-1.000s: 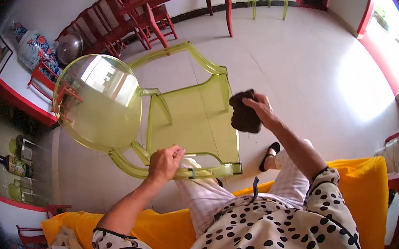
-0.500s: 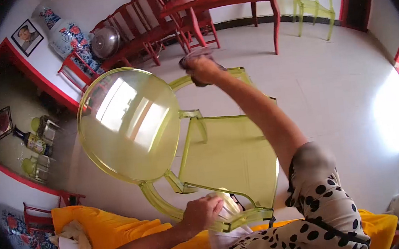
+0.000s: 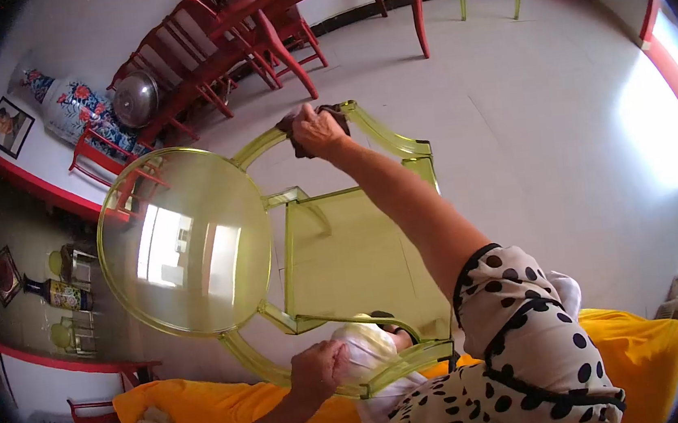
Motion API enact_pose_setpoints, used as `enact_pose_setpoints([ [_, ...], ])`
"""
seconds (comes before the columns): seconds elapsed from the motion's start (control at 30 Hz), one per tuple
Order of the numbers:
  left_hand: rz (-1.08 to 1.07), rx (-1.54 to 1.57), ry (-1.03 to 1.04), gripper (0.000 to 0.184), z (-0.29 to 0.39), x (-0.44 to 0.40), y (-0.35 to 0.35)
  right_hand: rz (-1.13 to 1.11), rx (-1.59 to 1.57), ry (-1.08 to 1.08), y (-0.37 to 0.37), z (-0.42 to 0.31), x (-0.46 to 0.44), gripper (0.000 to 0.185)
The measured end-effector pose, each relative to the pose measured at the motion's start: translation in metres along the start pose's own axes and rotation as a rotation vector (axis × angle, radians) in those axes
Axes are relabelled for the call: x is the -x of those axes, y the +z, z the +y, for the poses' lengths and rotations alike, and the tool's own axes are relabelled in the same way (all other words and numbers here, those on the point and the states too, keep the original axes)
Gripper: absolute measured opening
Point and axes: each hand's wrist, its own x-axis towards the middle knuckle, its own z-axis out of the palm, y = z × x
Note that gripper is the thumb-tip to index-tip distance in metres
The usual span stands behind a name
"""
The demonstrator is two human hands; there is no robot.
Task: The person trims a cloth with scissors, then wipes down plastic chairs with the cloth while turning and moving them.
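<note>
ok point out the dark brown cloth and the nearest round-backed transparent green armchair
Dark brown cloth (image 3: 299,148): head view, its lower left part.
Nearest round-backed transparent green armchair (image 3: 339,252): head view, middle of its seat.

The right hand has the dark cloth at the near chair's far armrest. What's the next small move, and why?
Probably slide the dark cloth along the far armrest, away from the round backrest. The right hand already has it bunched over that armrest, and the stretch toward the front lies uncovered ahead of it.
</note>
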Motion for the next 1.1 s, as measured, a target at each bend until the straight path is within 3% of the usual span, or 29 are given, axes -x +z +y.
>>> enact_pose_setpoints([
  [0.1, 0.031, 0.035, -0.004, 0.015, 0.003, 0.002, -0.001, -0.118, -0.002, 0.064, -0.028, 0.03, 0.022, 0.017],
  [0.17, 0.073, 0.046, 0.023, 0.017, 0.003, 0.004, 0.001, -0.012, 0.083, 0.128, -0.03, 0.047, 0.04, 0.016],
  [0.2, 0.064, 0.045, 0.021, 0.017, 0.004, 0.004, 0.0, -0.043, 0.049, 0.226, -0.027, 0.056, 0.049, 0.015],
  [0.23, 0.06, 0.044, 0.019, 0.017, 0.005, 0.004, -0.002, 0.014, -0.22, 0.384, -0.046, 0.065, 0.066, 0.018],
  [0.3, 0.04, 0.038, 0.013, 0.018, 0.011, 0.002, -0.008, -0.441, -0.374, 0.582, -0.047, 0.1, 0.101, 0.028],
  [0.4, 0.056, 0.047, -0.009, 0.017, 0.014, 0.0, -0.007, -0.307, -0.434, 0.47, 0.011, 0.104, 0.187, 0.034],
  [0.43, 0.049, 0.047, -0.006, 0.016, 0.015, 0.0, -0.005, -0.391, -0.422, 0.563, 0.017, 0.098, 0.202, 0.035],
  [0.47, 0.056, 0.038, -0.013, 0.016, 0.014, 0.0, -0.005, -0.267, -0.462, 0.644, 0.014, 0.089, 0.214, 0.03],
  [0.63, 0.105, 0.012, -0.033, 0.017, 0.012, 0.003, -0.004, -0.284, -0.323, 0.566, 0.022, 0.093, 0.224, 0.027],
  [0.67, 0.087, 0.021, -0.066, 0.017, 0.015, 0.004, -0.008, -0.183, -0.542, 0.782, 0.006, 0.086, 0.225, 0.023],
  [0.73, 0.08, 0.008, -0.071, 0.017, 0.016, 0.005, -0.01, -0.32, -0.381, 0.593, -0.014, 0.081, 0.244, 0.02],
  [0.9, 0.13, 0.001, -0.018, 0.02, 0.013, 0.008, -0.006, -0.347, -0.382, 0.589, -0.07, 0.053, 0.306, 0.017],
  [1.0, 0.175, -0.01, 0.011, 0.022, 0.005, 0.011, 0.002, -0.635, -0.478, 0.718, -0.115, 0.028, 0.338, 0.023],
  [1.03, 0.187, -0.021, 0.011, 0.022, 0.007, 0.013, 0.002, -0.648, -0.588, 0.747, -0.132, 0.019, 0.352, 0.023],
  [1.1, 0.215, -0.054, 0.023, 0.022, 0.012, 0.014, -0.001, -0.478, -0.654, 0.503, -0.08, 0.02, 0.428, 0.027],
])
